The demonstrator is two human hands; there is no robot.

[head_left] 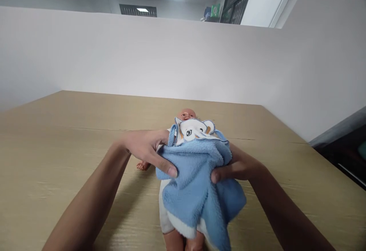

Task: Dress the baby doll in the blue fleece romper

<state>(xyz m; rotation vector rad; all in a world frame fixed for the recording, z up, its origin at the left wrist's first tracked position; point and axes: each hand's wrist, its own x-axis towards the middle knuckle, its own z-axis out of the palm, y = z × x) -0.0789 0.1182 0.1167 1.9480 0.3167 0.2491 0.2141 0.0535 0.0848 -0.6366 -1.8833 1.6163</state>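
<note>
A baby doll lies on its back on the wooden table, head toward the far side. Above its body, both hands hold up a fluffy blue garment with a white animal face on its upper edge. My left hand grips it from the left, thumb on the front and fingers hidden behind the cloth. On the other side my right hand pinches it the same way. White clothing shows on the doll beneath. The doll's bare legs and one small hand stick out.
The wooden table extends to a white partition wall at the back. At the right edge stands a dark object beside the table. Ceiling lights and a green package appear beyond the wall.
</note>
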